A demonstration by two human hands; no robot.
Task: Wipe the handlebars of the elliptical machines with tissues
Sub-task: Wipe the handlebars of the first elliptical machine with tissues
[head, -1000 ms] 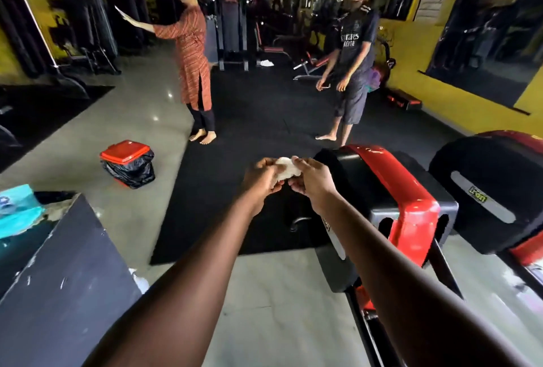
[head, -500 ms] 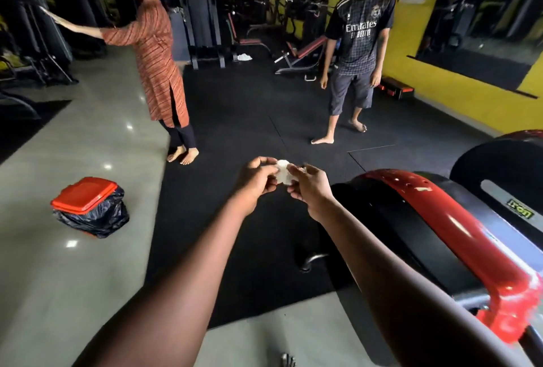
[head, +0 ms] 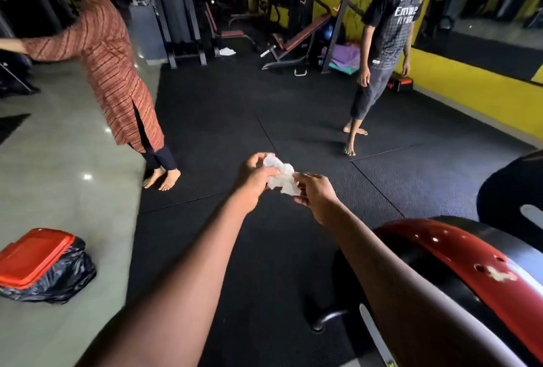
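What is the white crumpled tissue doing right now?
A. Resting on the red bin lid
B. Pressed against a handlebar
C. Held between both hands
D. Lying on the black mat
C: the tissue is pinched between the left hand and the right hand, in the air above the mat.

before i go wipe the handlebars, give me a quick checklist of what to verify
1. Tissue in hand: ok, the left hand and right hand both pinch it.
2. Tissue ready to wipe: not ok, it is crumpled between the hands.
3. Handlebars in view: not ok, only the red and black elliptical housing shows at lower right.
4. Path clear of people: cannot tell, one person in a striped tunic and one in a dark jersey stand on the mat ahead.
5. Bin for used tissue: ok, a red-lidded bin with black bag sits on the floor at left.
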